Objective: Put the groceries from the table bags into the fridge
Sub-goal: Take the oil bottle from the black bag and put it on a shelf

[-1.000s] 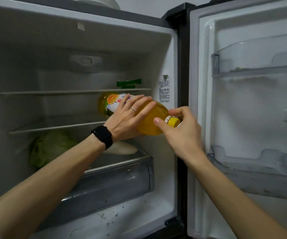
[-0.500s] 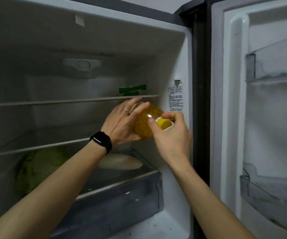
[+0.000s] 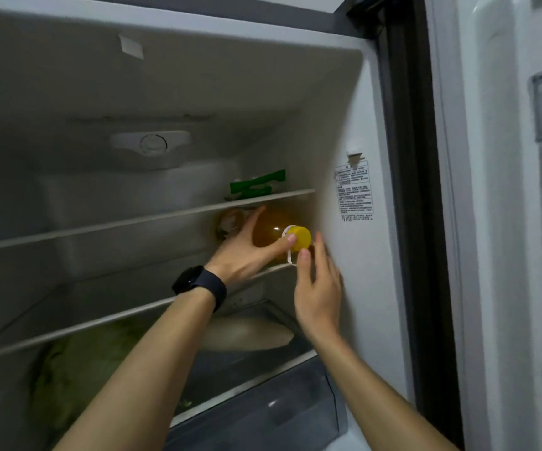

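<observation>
Left hand (image 3: 245, 255) around yellow-capped bottle (image 3: 271, 227) on shelf (image 3: 100, 321)

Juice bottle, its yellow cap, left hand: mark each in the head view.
juice bottle (image 3: 271, 227), head view, amber body.
yellow cap (image 3: 302, 236), head view, cap's side wall.
left hand (image 3: 243, 252), head view, back of the hand.

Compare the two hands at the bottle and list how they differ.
The left hand curls round the orange bottle; the right hand holds nothing, fingers straight beside the yellow cap. The left wrist wears a black watch; the right wrist is bare. Both reach to the middle shelf.
</observation>
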A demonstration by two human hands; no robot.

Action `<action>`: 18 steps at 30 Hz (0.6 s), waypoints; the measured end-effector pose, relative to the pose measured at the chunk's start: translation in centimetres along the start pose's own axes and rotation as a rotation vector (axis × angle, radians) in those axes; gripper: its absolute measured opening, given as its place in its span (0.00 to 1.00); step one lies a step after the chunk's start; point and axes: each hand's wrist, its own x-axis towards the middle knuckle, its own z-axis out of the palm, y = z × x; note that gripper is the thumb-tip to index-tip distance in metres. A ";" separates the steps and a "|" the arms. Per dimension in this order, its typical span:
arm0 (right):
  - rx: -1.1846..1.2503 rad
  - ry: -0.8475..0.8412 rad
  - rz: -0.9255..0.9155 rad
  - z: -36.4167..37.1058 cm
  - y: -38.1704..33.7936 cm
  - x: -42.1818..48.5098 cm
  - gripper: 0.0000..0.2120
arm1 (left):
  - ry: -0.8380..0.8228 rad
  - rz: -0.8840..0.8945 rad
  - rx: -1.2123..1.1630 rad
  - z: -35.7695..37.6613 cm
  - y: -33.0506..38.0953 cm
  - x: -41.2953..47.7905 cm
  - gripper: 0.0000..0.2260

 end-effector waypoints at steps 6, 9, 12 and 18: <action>-0.119 0.060 -0.122 1.3 3.0 1.3 0.26 | -0.096 0.004 0.011 -0.6 -0.2 2.0 0.48; -0.304 0.154 -0.263 2.4 4.5 1.3 0.25 | -0.108 -0.031 0.012 -0.8 -0.8 2.8 0.49; -0.282 0.188 -0.290 2.9 5.0 1.2 0.25 | -0.085 -0.020 -0.010 -0.3 -1.5 2.7 0.50; -0.328 -0.030 -0.348 0.5 4.1 0.3 0.35 | -0.077 -0.047 0.041 -0.9 -1.5 1.7 0.50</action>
